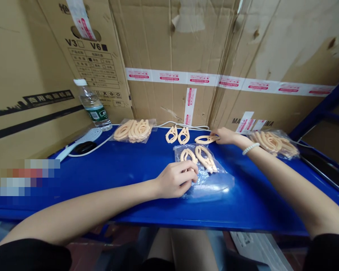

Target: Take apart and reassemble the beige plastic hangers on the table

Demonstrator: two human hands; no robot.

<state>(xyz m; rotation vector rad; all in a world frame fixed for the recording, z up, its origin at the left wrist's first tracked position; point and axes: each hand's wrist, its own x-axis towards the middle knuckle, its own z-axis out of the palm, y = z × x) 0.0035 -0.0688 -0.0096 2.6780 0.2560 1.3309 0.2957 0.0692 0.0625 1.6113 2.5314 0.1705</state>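
Note:
Beige plastic pieces that look like folding clothes hangers lie across the blue table. My left hand (178, 178) is closed, its curled fingers over the lower end of one folding hanger (187, 153) at a clear plastic bag (209, 188). Beside it, a second hanger (205, 158) lies slanted at the same bag; whether both are fully inside I cannot tell. Farther back, my right hand (224, 136) pinches the right end of another hanger (203, 139), which lies sideways at the table. Two loose hangers (171, 134) stand side by side left of it.
Filled bags of hangers lie at the back left (133, 131) and right (274, 143). A water bottle (93, 105), a light-coloured handled object (81, 140) and a white cable (169, 123) are at the back. Cardboard (172, 101) walls the rear; a dark phone-like slab (327, 169) lies right.

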